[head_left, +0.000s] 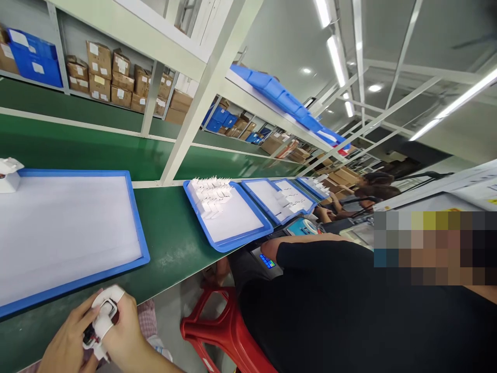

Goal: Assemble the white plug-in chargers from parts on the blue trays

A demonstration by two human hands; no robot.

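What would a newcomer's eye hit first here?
Probably the co-worker in a black top, filling the lower right, then the red plastic stool at bottom centre. At lower left, the wearer's left hand and right hand hold a small white plastic piece, near a large blue rectangular tray.

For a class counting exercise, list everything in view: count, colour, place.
held part: 1, mostly white, bottom left
large tray: 1, blue, left
further trays: at least four, blue, centre
small pieces: uncountable, white, in trays
bench: 1, green, left to centre
frame: 1, white, above bench
boxes: many, brown, background shelves
bins: several, blue, background shelves
overhead trays: several, blue, upper shelf
stool: 1, red, bottom centre
screen: 1, blue, centre
co-workers: at least two, nearest in black, right
lights: several, white, ceiling
left grip: 1, bare, bottom left
right grip: 1, white finger coverings, bottom left
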